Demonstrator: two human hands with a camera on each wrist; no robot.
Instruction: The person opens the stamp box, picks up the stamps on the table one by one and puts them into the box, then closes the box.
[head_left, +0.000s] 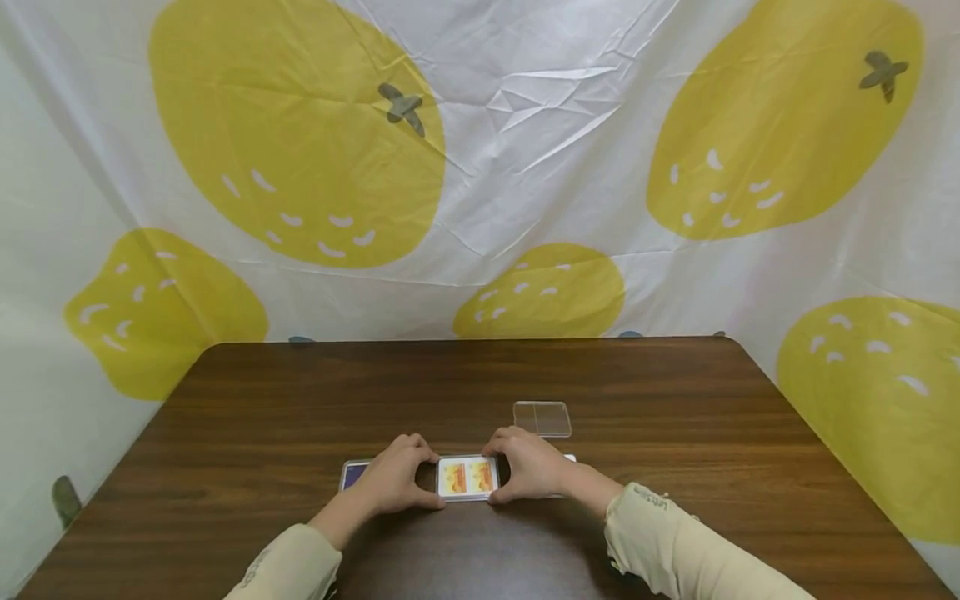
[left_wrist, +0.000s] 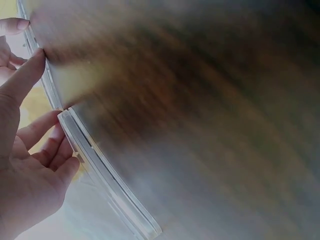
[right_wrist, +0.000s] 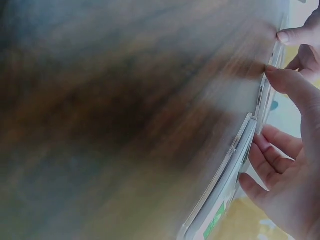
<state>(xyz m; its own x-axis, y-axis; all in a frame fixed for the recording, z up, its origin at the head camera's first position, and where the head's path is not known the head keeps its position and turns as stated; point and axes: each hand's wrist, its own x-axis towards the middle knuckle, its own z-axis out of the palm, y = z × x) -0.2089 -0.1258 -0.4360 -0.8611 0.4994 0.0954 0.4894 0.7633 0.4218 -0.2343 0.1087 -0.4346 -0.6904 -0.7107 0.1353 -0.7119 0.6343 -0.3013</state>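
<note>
A clear plastic case (head_left: 468,479) with white picture cards, two orange-and-yellow pictures facing up, lies on the table between both hands. My left hand (head_left: 397,475) pinches its left end, thumb at the near edge and fingers at the far edge. At its right end my right hand (head_left: 528,465) pinches the same case the same way. A second clear case with a dark blue-purple face (head_left: 353,473) sits partly under my left hand. Another case with a green patch (right_wrist: 216,220) shows beside my right hand in the right wrist view; the head view mostly hides it.
Behind the right hand a clear, two-part plastic lid or tray (head_left: 553,419) lies flat. The brown wood-grain table (head_left: 247,433) ends at a white cloth with yellow fruit prints (head_left: 540,292) hanging behind and at both sides.
</note>
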